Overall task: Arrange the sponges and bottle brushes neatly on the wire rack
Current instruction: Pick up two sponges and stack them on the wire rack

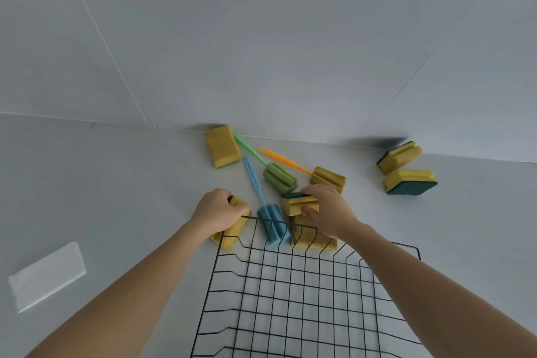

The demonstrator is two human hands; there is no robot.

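A black wire rack sits on the pale grey tabletop, close to the person, and nothing lies on its grid. The left hand is closed around a yellow sponge at the rack's far left corner. The right hand grips another yellow sponge with a green top, with the fingers on top and the thumb on its front side. This sponge is just above a bigger yellow sponge that lies behind the rack's far edge. A blue bottle brush lies between the 2 hands, and its foam head touches the rack's far edge. A green bottle brush lies farther back, and its thin handle runs under a flat yellow sponge by the wall. An orange bottle brush lies beside it, and its handle points at a grooved yellow sponge. Far to the right, well apart from the rest, 2 more sponges lie touching: a tilted one near the wall and one with a dark green side in front of it.
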